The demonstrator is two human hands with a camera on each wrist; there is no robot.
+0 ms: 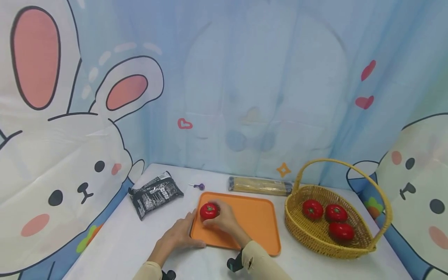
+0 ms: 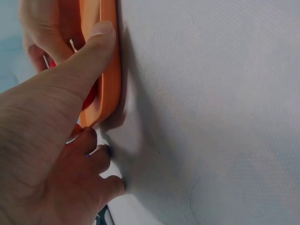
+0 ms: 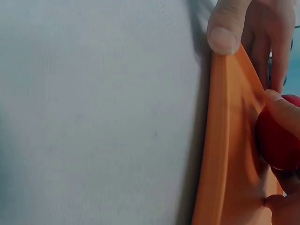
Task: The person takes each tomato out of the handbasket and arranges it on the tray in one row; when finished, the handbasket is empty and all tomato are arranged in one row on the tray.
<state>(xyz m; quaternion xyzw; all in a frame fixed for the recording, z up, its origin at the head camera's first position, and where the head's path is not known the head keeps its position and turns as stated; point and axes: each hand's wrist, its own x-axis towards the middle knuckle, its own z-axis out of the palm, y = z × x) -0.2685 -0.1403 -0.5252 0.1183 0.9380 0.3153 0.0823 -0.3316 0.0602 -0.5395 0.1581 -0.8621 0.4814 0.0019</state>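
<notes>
red tomato over the left end of the orange tray, clamped in the fingers of your right hand, your left hand at the tray's near left corner, its thumb and fingers apart

head: high, forward-down, wide | left wrist, right wrist: close, sharing orange tray
</notes>
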